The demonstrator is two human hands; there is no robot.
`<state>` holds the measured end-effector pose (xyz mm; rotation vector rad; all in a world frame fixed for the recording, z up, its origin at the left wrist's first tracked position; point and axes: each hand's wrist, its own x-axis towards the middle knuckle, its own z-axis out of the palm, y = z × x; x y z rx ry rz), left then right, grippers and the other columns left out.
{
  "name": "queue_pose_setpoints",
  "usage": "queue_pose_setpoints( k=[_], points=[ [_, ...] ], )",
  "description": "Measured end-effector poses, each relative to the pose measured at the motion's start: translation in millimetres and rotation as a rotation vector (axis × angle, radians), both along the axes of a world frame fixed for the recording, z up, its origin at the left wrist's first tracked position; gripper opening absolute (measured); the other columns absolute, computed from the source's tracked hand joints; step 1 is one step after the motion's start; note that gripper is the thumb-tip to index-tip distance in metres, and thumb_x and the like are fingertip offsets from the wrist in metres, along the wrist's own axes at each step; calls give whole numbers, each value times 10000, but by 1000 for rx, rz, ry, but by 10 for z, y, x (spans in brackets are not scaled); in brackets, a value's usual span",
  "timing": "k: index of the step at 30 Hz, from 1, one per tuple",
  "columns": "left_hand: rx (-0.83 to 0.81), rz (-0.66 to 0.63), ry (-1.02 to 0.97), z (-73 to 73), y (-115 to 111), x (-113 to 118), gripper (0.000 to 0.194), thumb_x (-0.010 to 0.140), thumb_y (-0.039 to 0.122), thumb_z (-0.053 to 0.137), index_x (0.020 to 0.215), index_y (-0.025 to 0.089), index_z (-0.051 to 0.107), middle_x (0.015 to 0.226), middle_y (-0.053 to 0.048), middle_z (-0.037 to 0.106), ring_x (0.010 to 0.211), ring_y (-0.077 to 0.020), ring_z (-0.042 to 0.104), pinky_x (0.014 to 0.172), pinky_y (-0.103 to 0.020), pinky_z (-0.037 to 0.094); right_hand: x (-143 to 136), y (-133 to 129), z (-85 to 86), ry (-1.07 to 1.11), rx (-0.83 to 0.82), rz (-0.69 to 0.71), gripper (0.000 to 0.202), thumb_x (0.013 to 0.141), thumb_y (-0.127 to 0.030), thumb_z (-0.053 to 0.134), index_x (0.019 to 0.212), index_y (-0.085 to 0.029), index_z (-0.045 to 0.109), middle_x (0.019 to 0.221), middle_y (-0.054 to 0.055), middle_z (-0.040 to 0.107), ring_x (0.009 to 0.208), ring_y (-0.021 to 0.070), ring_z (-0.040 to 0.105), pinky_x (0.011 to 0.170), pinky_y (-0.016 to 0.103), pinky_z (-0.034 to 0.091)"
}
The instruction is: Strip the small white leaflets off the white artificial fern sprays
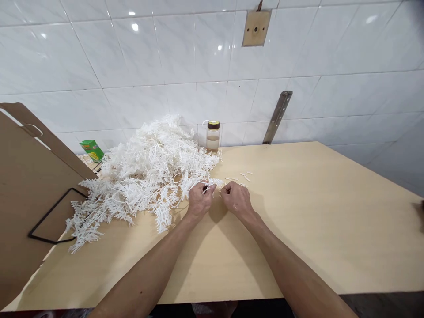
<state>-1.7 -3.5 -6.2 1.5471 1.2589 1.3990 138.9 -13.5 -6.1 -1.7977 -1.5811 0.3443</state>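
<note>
Just right of the big white pile [145, 163], the left hand [199, 201] pinches a feathery white sprig [215, 182], while the right hand [236, 198] curls closed beside it, holding what, I can't tell! Only a few slivers [245, 177] lie loose beyond; judging by that bulk, plenty remains heaped.
</note>
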Motion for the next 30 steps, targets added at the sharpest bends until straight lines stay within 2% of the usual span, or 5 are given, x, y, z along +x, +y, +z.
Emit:
queue_pose_setpoints(
  k=[4,7,12,20,30],
  points=[
    [-262,-115,-124,19,-5,-41,448,677,541,709,512,184,494,455,33,455,420,-90,383,476,-256,289,82,4,-25,164,64,-8,155,749,-295,545,799,-195,652,758,34,681,688,179,609,660,284,442],
    [-346,-136,-229,48,-4,-59,440,646,538,739,520,171,532,479,9,512,419,-92,426,465,-252,307,75,-12,-4,257,62,14,269,744,-346,581,934,-184,679,782,30,673,609,156,575,584,273,442],
    [-334,-222,-329,52,23,-66,446,615,554,765,550,150,587,506,2,524,471,-91,451,501,-244,345,-27,-58,13,563,-142,233,305,811,-459,543,803,-176,657,618,-22,588,404,89,463,410,227,347],
    [-336,-134,-291,-49,98,-64,464,589,560,785,579,153,563,453,45,447,407,-62,351,457,-238,267,-123,-40,-17,810,-196,289,303,727,-454,686,790,-160,650,506,-56,512,379,70,428,378,207,338],
    [-408,-234,-421,19,68,-92,428,613,492,792,548,154,539,450,34,434,418,-62,360,423,-231,244,-128,-25,-84,733,-104,320,315,767,-499,661,770,-186,620,514,-44,559,351,77,439,341,202,314]
  ],
)
